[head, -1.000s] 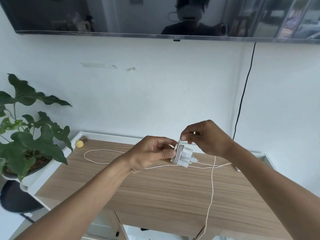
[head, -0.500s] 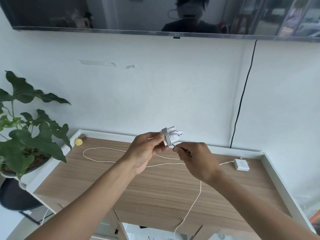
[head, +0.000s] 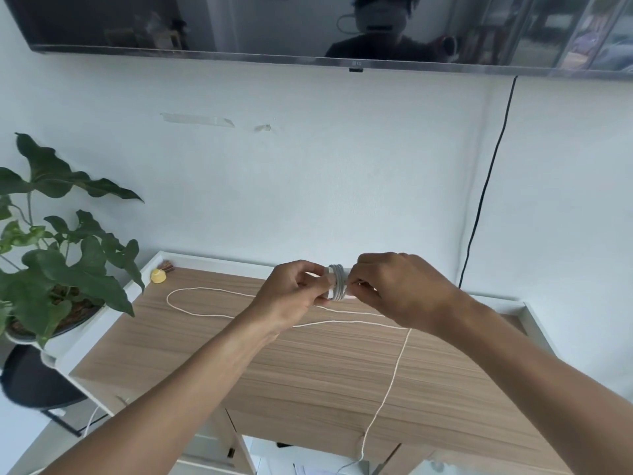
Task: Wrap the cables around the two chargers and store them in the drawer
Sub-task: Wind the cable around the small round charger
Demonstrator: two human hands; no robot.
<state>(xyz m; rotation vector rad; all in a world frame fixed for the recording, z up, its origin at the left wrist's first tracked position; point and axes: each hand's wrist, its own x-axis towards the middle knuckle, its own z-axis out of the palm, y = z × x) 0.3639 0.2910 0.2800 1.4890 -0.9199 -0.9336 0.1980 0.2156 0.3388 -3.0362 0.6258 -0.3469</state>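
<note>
A white charger (head: pixel 337 282) with several turns of white cable around it is held in the air above the wooden cabinet top (head: pixel 260 365). My left hand (head: pixel 291 293) grips its left side. My right hand (head: pixel 400 289) pinches the cable against its right side. The loose cable (head: pixel 390 382) hangs from below my right hand over the front edge. A second white cable (head: pixel 205 311) lies in a loop across the top. The second charger is hidden behind my right hand. The drawer is not clearly visible.
A potted plant (head: pixel 58 265) stands at the left on a black stool (head: pixel 30 382). A small yellow object (head: pixel 158 276) sits in the back left corner. A television (head: pixel 308 25) hangs on the wall, with a black cord (head: pixel 486 186) running down.
My right hand rose from below the charger to its right side, covering the second charger on the top. The held charger turned, so its prongs no longer show.
</note>
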